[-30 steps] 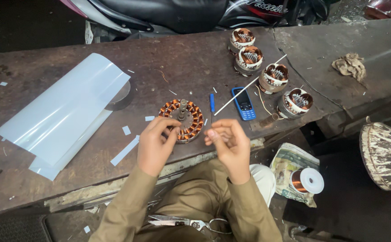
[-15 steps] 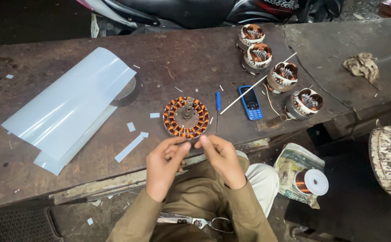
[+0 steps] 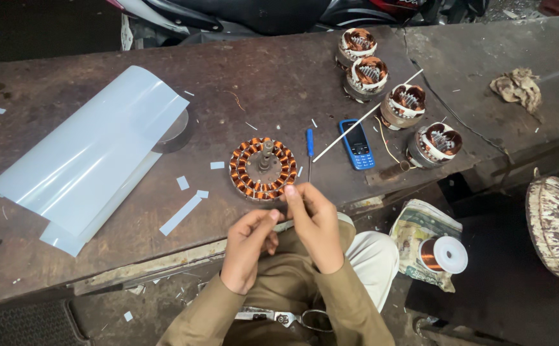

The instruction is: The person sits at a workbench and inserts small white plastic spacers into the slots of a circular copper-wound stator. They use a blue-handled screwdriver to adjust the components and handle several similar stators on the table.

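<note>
A round stator (image 3: 263,170) with copper windings and a centre shaft lies flat on the dark workbench (image 3: 279,83). My right hand (image 3: 313,221) is just in front of it. Its pinched fingertips reach the stator's near rim. My left hand (image 3: 247,247) is lower, over my lap, with thumb and fingers closed and touching the right hand. Whatever is pinched between the fingers is too small to make out.
A curled translucent plastic sheet (image 3: 93,154) and cut strips (image 3: 180,214) lie at the left. A blue screwdriver (image 3: 309,144), a blue phone (image 3: 357,144), a white rod (image 3: 366,125) and several wound motor cores (image 3: 408,102) are at the right. A copper wire spool (image 3: 443,254) sits low at the right, and scissors (image 3: 279,316) lie on my lap.
My hands left the stator's sides, drew back toward my lap, then the right hand rose again to the stator's near rim. The stator has stayed in place.
</note>
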